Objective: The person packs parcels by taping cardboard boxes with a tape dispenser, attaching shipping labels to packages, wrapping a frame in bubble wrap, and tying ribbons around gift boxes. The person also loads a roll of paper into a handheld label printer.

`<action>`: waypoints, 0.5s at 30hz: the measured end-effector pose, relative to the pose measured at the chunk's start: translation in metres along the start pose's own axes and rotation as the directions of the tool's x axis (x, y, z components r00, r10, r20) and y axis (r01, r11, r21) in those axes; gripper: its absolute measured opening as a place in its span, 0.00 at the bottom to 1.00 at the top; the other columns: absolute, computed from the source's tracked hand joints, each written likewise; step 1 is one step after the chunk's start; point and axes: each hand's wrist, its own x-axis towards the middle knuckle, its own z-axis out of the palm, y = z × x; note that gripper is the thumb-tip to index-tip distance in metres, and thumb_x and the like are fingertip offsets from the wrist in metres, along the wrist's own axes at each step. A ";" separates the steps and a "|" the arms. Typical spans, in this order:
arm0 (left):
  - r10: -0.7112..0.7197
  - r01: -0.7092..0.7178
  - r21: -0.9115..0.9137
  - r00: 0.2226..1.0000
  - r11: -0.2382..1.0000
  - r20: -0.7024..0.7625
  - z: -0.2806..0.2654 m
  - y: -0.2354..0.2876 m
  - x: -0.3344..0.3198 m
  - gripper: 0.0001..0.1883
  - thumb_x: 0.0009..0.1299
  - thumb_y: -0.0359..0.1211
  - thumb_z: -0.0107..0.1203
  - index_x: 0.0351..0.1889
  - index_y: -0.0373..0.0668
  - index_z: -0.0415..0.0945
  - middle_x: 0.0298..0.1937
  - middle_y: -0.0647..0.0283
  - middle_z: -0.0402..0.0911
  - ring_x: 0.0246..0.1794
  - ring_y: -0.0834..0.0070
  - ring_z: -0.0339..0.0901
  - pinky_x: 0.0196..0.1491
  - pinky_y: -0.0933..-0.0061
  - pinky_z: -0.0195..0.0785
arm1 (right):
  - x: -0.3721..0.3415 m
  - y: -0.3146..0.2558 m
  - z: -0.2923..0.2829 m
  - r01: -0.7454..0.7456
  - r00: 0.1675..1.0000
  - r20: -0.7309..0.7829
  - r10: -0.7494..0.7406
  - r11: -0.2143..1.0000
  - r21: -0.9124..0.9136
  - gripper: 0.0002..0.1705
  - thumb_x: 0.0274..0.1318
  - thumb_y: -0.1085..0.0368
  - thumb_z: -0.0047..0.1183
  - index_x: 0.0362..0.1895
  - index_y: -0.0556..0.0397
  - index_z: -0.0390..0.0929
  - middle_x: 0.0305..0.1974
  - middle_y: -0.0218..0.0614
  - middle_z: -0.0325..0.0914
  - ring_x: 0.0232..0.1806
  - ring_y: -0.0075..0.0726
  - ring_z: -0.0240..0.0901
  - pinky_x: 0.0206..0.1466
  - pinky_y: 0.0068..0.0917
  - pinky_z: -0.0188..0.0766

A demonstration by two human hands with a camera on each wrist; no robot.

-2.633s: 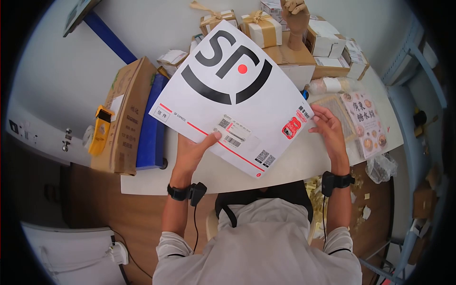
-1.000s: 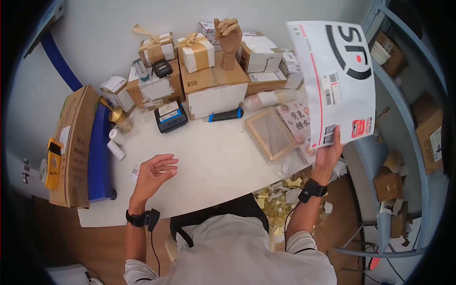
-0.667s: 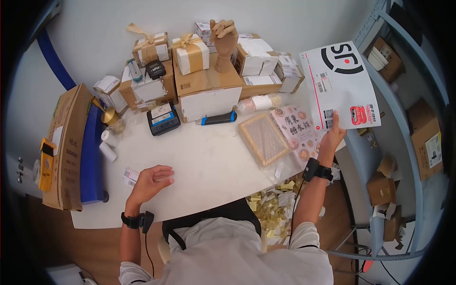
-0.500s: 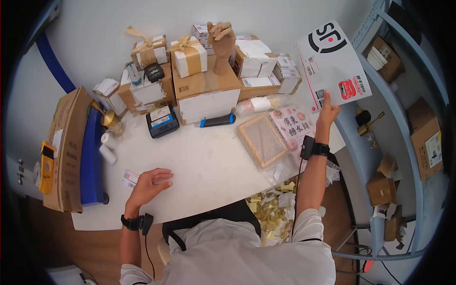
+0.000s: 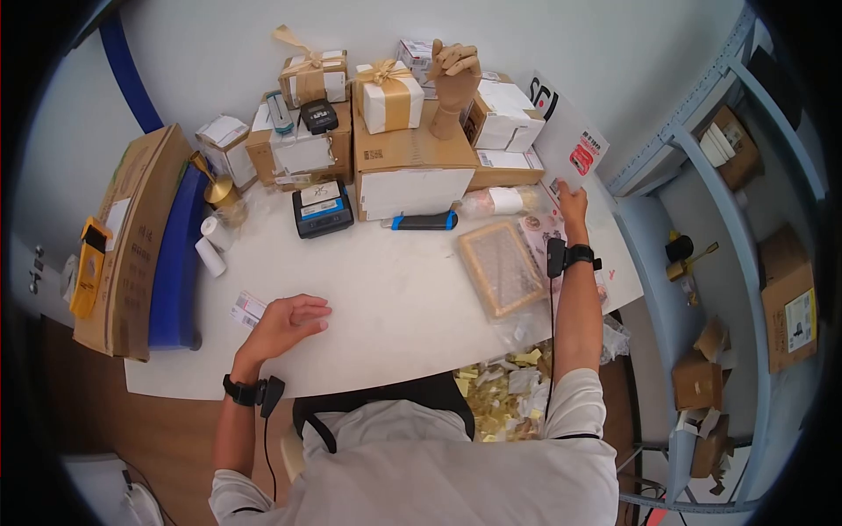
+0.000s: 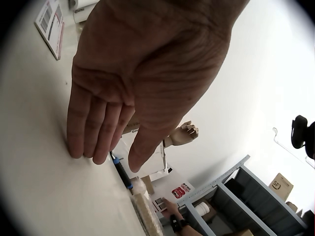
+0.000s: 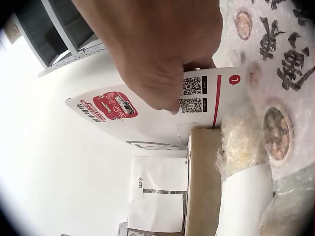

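Envelope (image 5: 562, 125) marked "SF" is standing beside stacked boxes (image 5: 506, 123) — the right hand (image 5: 573, 205) is pinching its QR-coded, "1"-marked corner — while the left hand (image 5: 288, 326), fingers relaxed, is holding nothing, perhaps touching the table (image 5: 377, 307).

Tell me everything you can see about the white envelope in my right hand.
The envelope is flat and white, looking like stiff paper or card, with a large black logo, a red picture, square codes and a red stripe. It stands roughly upright, slightly bowed, beside the stacked boxes at the table's far right. Your right hand grips its lower part, thumb on the printed face. Whether it touches the boxes or table is unclear.
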 end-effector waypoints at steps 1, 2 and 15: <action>-0.003 0.003 -0.013 1.000 1.000 -0.004 -0.001 -0.002 -0.001 0.21 0.69 0.30 0.65 0.57 0.30 0.76 0.53 0.53 0.85 0.55 0.71 0.82 0.60 0.72 0.74 | -0.003 0.001 -0.005 0.030 1.000 0.006 -0.029 0.996 -0.081 0.24 0.58 0.54 0.64 0.47 0.63 0.83 0.42 0.44 0.86 0.44 0.38 0.81 0.50 0.33 0.73; -0.019 0.018 -0.024 0.999 1.000 -0.043 -0.002 -0.006 0.000 0.21 0.69 0.30 0.65 0.57 0.30 0.76 0.53 0.53 0.85 0.55 0.71 0.82 0.60 0.72 0.74 | -0.006 -0.002 -0.001 0.069 0.997 0.035 -0.065 0.986 -0.149 0.25 0.58 0.53 0.64 0.50 0.62 0.82 0.45 0.47 0.86 0.47 0.40 0.82 0.53 0.34 0.73; 0.135 -0.131 -0.142 0.991 0.981 0.013 -0.017 0.015 0.029 0.17 0.81 0.42 0.48 0.45 0.35 0.78 0.36 0.59 0.85 0.39 0.73 0.84 0.40 0.73 0.79 | -0.171 -0.024 -0.029 0.108 0.992 -0.088 -0.092 0.974 0.201 0.25 0.68 0.63 0.56 0.64 0.57 0.68 0.49 0.41 0.79 0.49 0.29 0.76 0.42 0.22 0.76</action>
